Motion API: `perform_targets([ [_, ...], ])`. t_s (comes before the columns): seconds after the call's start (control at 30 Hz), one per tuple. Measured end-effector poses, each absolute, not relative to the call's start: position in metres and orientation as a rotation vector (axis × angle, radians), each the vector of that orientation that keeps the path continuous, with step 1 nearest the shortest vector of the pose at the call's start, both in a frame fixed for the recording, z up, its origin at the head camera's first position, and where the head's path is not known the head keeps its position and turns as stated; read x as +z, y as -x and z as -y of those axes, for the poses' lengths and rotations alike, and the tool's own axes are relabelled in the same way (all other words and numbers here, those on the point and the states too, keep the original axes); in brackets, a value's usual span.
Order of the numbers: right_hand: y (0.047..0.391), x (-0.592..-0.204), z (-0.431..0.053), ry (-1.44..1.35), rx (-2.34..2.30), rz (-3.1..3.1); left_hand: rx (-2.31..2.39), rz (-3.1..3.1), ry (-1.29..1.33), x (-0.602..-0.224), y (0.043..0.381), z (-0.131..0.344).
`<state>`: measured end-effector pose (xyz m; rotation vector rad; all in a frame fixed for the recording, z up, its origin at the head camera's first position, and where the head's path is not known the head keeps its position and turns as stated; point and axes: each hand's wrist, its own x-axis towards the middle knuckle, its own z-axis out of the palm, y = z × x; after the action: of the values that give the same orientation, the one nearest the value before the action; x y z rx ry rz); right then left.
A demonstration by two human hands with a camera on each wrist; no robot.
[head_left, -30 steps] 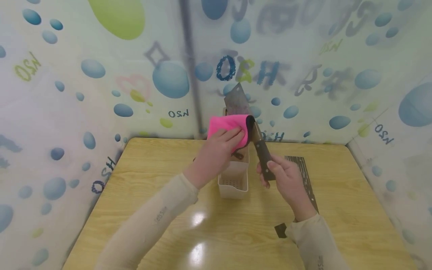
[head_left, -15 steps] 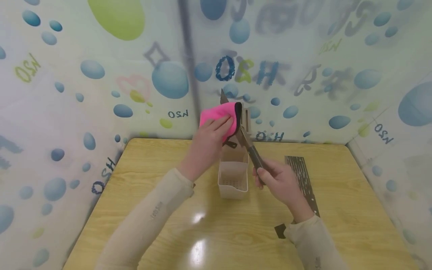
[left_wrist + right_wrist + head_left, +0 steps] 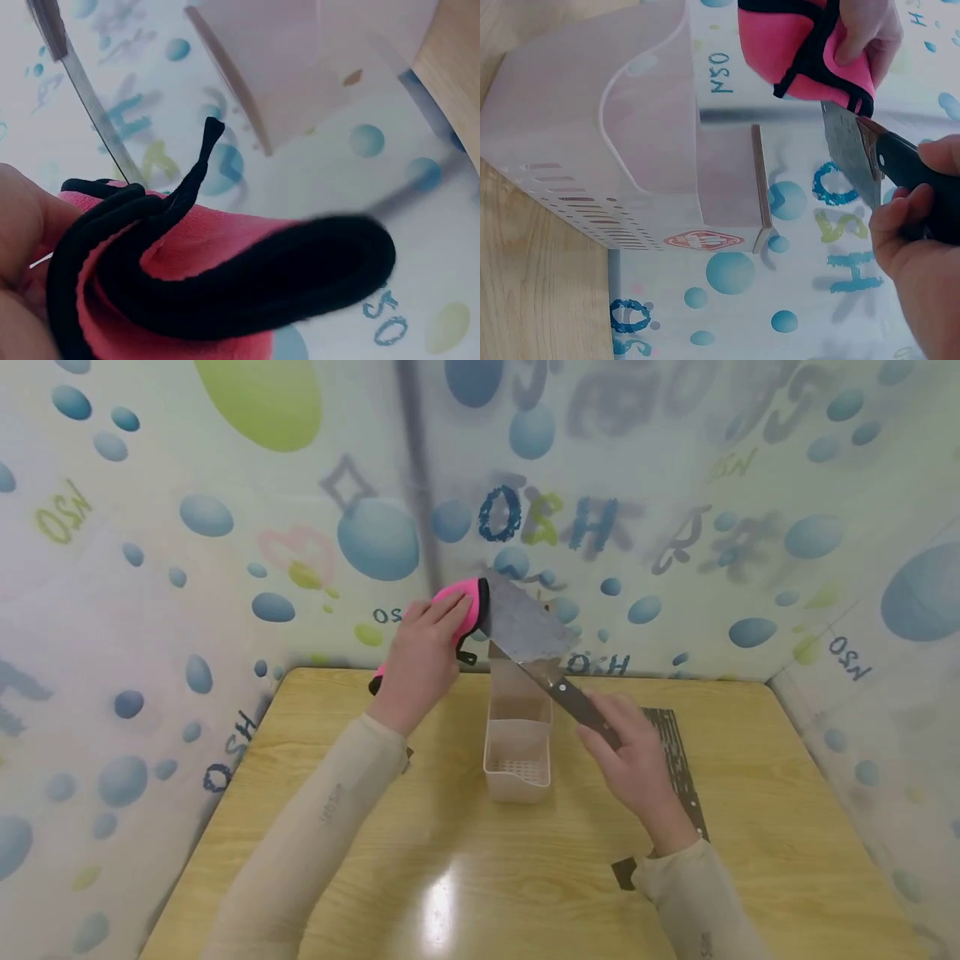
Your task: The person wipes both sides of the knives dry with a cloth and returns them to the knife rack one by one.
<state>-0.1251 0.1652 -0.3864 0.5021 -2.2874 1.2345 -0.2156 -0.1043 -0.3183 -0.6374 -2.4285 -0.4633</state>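
Note:
My right hand (image 3: 630, 752) grips the black handle of a cleaver (image 3: 528, 622) and holds it up over the table. Its broad grey blade slants up to the left, its face toward the head camera. A pink cloth with black edging (image 3: 465, 597) is in my left hand (image 3: 427, 656), folded over the blade's far left end, which it hides. In the right wrist view the left thumb presses the cloth (image 3: 780, 45) near the blade. Below the cleaver stands a pale knife holder (image 3: 517, 787) with a slotted front compartment; the blade overlaps its back part in the head view.
A dark flat piece with pale streaks (image 3: 667, 743) lies on the wooden table (image 3: 540, 893) at the right, partly behind my right hand. A small dark piece (image 3: 624, 872) shows beside the right sleeve. Patterned walls stand close behind and at both sides.
The cloth and left hand have moved left and slightly up along the blade. The cleaver has turned, from steeply raised through edge-on to slanting left with its broad face showing.

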Motion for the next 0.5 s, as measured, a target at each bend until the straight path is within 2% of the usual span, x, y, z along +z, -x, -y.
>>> perform_targets([
  [0.27, 0.123, -0.389, -0.164, -0.619, 1.161, 2.232, -0.499, 2.466, 0.569, -0.315, 0.225, 0.108],
  [0.5, 0.123, -0.386, -0.160, -0.610, 1.140, 2.232, -0.323, 2.454, 0.695, -0.319, 0.217, 0.093],
])
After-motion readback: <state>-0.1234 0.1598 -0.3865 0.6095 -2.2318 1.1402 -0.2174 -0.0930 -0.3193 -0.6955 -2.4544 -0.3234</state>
